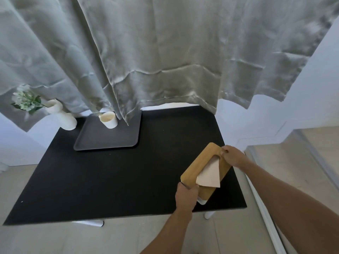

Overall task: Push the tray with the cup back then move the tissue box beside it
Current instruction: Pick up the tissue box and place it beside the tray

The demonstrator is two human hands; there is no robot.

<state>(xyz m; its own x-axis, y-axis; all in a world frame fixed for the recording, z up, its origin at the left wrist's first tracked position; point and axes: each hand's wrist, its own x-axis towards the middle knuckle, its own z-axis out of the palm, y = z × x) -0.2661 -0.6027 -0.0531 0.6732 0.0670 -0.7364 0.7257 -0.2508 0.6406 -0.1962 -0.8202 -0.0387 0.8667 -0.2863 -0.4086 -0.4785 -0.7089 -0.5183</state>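
A dark grey tray lies at the back left of the black table, its far edge under the curtain. A cream cup stands upright on the tray's far part. A tissue box with a wooden lid and a beige tissue sticking out sits near the table's right front corner, turned at an angle. My left hand grips its near end. My right hand grips its far end. Whether the box rests on the table or is lifted, I cannot tell.
A pale green curtain hangs over the table's back edge and touches the tray. A white vase with white flowers stands at the back left corner. A white wall and a glass panel are to the right.
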